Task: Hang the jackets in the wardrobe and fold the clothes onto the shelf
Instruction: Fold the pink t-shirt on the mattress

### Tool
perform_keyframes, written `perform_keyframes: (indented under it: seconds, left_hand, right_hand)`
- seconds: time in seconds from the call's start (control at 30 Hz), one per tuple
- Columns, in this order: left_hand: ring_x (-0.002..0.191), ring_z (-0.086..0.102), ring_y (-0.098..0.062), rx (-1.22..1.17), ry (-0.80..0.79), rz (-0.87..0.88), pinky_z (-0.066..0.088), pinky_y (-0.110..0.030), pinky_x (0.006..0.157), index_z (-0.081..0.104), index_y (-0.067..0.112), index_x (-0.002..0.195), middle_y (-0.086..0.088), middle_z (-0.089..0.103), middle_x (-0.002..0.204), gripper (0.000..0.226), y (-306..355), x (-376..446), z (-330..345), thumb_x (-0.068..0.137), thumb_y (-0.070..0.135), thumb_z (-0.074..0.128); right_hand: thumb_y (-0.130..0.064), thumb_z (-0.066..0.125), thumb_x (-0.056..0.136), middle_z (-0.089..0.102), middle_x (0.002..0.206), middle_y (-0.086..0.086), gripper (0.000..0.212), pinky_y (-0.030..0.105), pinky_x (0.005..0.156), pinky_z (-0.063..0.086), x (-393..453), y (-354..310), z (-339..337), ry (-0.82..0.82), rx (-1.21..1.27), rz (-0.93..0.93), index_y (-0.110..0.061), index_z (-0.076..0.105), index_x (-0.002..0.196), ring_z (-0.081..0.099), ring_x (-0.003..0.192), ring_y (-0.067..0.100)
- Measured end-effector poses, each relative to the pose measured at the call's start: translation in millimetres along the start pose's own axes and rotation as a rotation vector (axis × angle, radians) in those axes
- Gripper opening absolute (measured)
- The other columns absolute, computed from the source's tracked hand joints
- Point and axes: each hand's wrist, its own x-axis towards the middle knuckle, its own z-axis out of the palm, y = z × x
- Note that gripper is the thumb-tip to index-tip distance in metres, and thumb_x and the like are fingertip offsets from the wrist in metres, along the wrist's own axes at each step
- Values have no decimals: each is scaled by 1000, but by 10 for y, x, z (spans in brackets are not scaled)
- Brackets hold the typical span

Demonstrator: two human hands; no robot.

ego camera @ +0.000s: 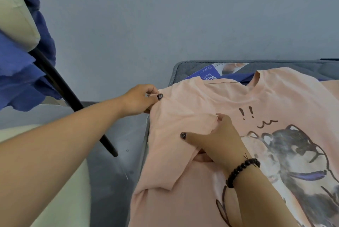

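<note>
A pale pink T-shirt with a dark dog print lies spread face up on a grey mattress. Its left sleeve is folded inward over the chest. My left hand pinches the shirt's shoulder edge at the mattress's left side. My right hand, with a black bead bracelet on the wrist, holds the sleeve's hem, thumb stretched out over the folded sleeve and fingers tucked under the fabric.
A blue garment hangs over a cream chair at the upper left, with a black chair leg slanting down to the floor. A printed blue and white label lies under the shirt's collar. A grey wall stands behind.
</note>
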Motion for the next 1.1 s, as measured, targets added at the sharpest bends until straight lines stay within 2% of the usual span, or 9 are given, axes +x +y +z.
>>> perform_keyframes:
  seconds: [0.1,0.3,0.47,0.57,0.63,0.7,0.83,1.0,1.1]
  left_hand:
    - [67,53,-17,-64,36,-30,55,-18,56,54,9,83,-9,55,83,21,63,111,-55,98,23,52]
    - [67,51,-18,170,143,-2,44,-21,57,55,13,82,-2,56,80,18,-63,137,67,95,26,56]
    - [109,54,-21,215,469,-49,40,-28,88,52,19,115,-2,49,128,22,-4,-149,333,93,18,53]
    - [133,32,-20,259,408,47,26,-22,102,47,13,123,-3,38,139,29,138,-674,649,93,12,46]
    - [146,2,-15,351,327,81,9,-29,117,35,12,137,0,11,157,41,190,-999,883,97,16,41]
    - [146,-19,-16,513,268,64,-4,-40,120,14,16,150,1,-12,160,52,205,-1151,1107,100,26,25]
    - [147,-15,-19,703,279,117,-12,-46,117,-1,21,153,-1,-7,161,79,210,-1189,1404,78,42,-12]
    - [147,-16,-17,739,245,96,-10,-45,118,-11,29,151,3,-14,160,77,134,-1177,1417,76,44,-13]
    - [147,-12,-18,740,241,101,-8,-45,118,-8,30,152,3,-12,161,77,145,-1202,1398,77,45,-10]
  right_hand:
    - [-9,82,68,61,101,16,73,41,56,60,-50,-9,-3,-111,-37,17,-30,25,107,69,56,26]
    - [-5,79,72,60,97,14,94,41,60,60,-84,-24,-129,-120,-115,0,-30,19,140,69,60,26]
    - [-29,79,74,66,91,12,90,31,51,57,-40,-27,-84,-47,-44,-4,-27,19,142,68,58,20]
    - [-43,71,79,63,91,1,75,23,66,53,88,13,-20,196,-48,-124,-19,32,138,64,79,15]
    - [-32,67,85,57,70,-5,53,7,60,40,156,17,-13,298,-49,-222,-19,42,130,55,69,3]
    - [-22,66,86,52,62,-6,42,8,57,35,220,26,-54,357,-56,-272,-19,48,123,50,65,0]
    - [-19,66,84,55,72,-5,38,20,66,41,284,41,-134,384,-75,-255,-19,51,119,54,73,7]
    - [-12,52,87,64,95,-2,26,10,62,37,136,51,-323,453,-178,-262,-18,57,112,58,88,13]
    - [-16,60,85,60,106,2,26,17,77,36,-168,152,-680,486,-370,-319,-14,61,110,54,94,18]
